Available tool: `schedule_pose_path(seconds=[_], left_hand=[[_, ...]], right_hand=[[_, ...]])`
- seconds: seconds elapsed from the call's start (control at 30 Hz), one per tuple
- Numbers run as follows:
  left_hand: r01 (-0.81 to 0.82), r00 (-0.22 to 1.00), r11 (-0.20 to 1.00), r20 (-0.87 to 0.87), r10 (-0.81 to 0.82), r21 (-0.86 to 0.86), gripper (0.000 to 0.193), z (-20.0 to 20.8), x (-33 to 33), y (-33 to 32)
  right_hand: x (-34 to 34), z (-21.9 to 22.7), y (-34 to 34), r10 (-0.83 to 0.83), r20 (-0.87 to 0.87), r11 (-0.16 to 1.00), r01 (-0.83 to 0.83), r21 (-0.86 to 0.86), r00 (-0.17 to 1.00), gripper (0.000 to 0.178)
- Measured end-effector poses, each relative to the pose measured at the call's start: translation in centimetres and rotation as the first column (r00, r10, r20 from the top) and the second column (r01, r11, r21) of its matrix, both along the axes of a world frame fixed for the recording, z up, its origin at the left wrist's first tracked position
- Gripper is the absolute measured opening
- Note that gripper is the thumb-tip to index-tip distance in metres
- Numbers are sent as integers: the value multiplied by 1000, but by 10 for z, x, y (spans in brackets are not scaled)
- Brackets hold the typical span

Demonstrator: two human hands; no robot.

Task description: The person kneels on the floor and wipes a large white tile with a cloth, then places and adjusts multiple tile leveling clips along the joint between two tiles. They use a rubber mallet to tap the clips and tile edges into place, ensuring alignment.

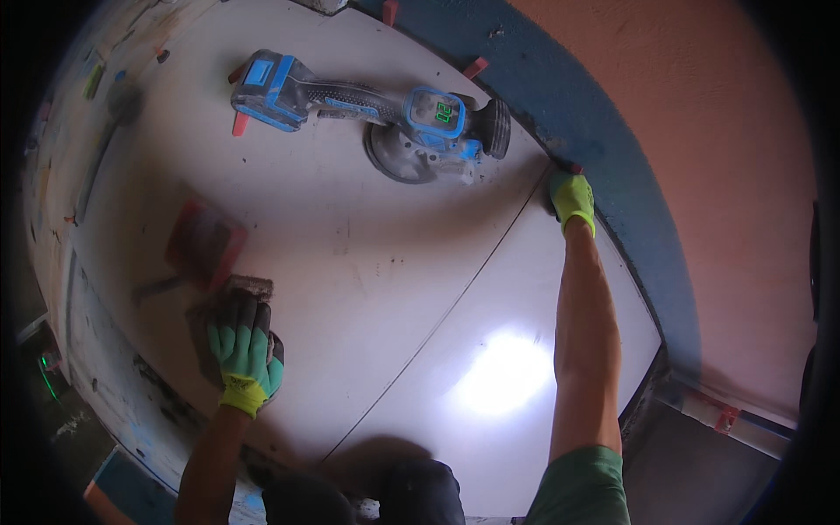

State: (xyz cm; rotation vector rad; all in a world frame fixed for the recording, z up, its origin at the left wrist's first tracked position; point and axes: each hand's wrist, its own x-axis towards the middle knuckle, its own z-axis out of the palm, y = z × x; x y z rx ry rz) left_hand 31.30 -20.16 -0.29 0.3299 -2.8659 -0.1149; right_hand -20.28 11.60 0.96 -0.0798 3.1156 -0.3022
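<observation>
My left hand [245, 354], in a green glove with dark fingertips, lies palm down on a large pale tile [350, 236]. Its fingers stretch forward, close together. A small brownish rectangular block [252, 286] sits right at the fingertips. Just beyond is a blurred red box-like thing [207, 245], its kind unclear. Far to the right, my right hand [573, 199] reaches the tile edge along the wall. Its fingers are curled and mostly hidden, beside a small red wedge [575, 168]. I cannot make out what they grip.
A blue and black cordless tool [367, 105] with a round suction pad and a lit display lies on the far tile. More red wedges [475, 67] stand along the dark blue wall base [560, 105]. A dark joint line runs between two tiles. My knees [420, 490] are at the near edge.
</observation>
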Motion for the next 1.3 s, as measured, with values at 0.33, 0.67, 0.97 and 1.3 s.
schedule_pose_path(seconds=[0.33, 0.67, 0.97, 1.3], left_hand=[[-33, 980, 999, 197, 31, 5, 54, 10, 0, 0], [-24, 991, 1000, 129, 24, -2, 49, 2, 3, 1], [-6, 990, 1000, 138, 5, 7, 43, -13, 16, -4], [-39, 998, 999, 52, 41, -38, 53, 1, -3, 0]], right_hand=[[24, 68, 10, -37, 205, 986, 70, -154, 978, 47], [2, 44, 47, -111, 550, 624, 489, -610, 828, 20], [-10, 12, 60, -149, 570, 542, 549, -637, 808, 20], [53, -47, 90, 151, -48, 607, -131, -784, 987, 36]])
